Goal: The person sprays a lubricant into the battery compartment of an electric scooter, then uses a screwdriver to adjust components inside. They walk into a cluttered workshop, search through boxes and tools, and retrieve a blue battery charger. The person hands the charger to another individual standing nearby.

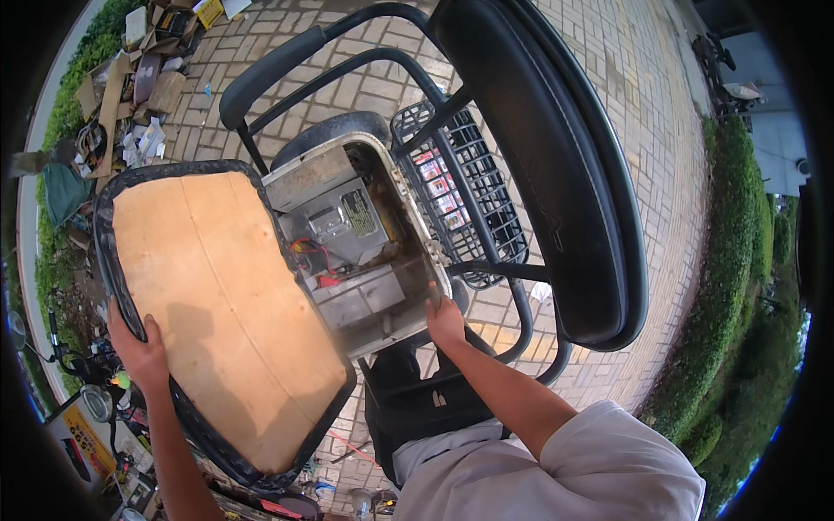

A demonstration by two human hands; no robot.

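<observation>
My left hand [142, 347] grips the outer edge of a raised seat cushion [217, 295]. Its underside faces me: a bare plywood board with black covering folded around the border. My right hand [446, 323] is closed at the near right corner of the open under-seat box [365, 343], with fingers over its pale rim. Inside the box lie a grey battery-like block [334, 217], red and yellow wires [308, 250] and a lighter grey case [365, 295]. Part of the box floor is in shadow.
A black padded backrest [539, 165] and tubular armrests [274, 74] surround the box. Behind it hangs a black wire basket [469, 191] with printed papers. Piled scrap and cardboard [130, 95] lie at the far left. A hedge [730, 260] borders the brick paving [643, 113].
</observation>
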